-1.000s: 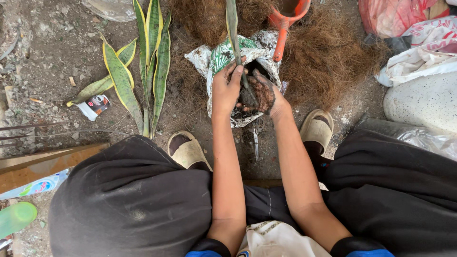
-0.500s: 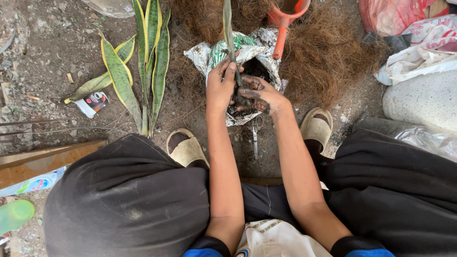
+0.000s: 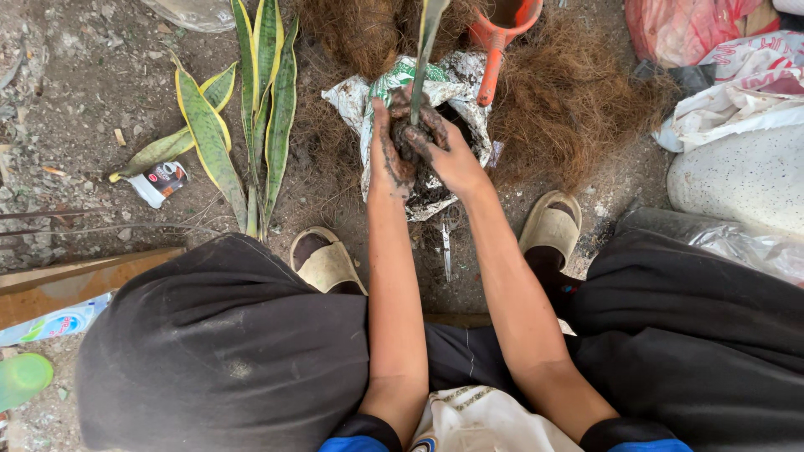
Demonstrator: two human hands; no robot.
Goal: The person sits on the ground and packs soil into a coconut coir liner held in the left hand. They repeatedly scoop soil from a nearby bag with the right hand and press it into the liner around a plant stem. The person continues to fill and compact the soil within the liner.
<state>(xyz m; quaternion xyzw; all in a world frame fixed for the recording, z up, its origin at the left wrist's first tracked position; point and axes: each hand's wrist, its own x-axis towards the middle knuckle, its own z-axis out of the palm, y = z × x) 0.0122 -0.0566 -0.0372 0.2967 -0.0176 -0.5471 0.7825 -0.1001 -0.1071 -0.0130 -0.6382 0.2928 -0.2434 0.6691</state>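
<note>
Hands: left hand (image 3: 390,151) and right hand (image 3: 444,151) clasp leaf (image 3: 427,42) base | leaf tip cut off

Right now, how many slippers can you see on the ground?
2. One beige slipper lies left of the left forearm, by the dark trouser knee. The other slipper lies right of the right forearm, partly covered by the trouser leg. Neither hand touches them.

White-and-green printed plastic bag (image 3: 381,88), crumpled, top centre on the ground, holding dark soil. Small torn wrapper (image 3: 161,182), white w/ black and red, lies left by the striped leaves. Pale blue-white packet (image 3: 50,322) at left edge. Red-pink printed bag (image 3: 682,29) top right.
</note>
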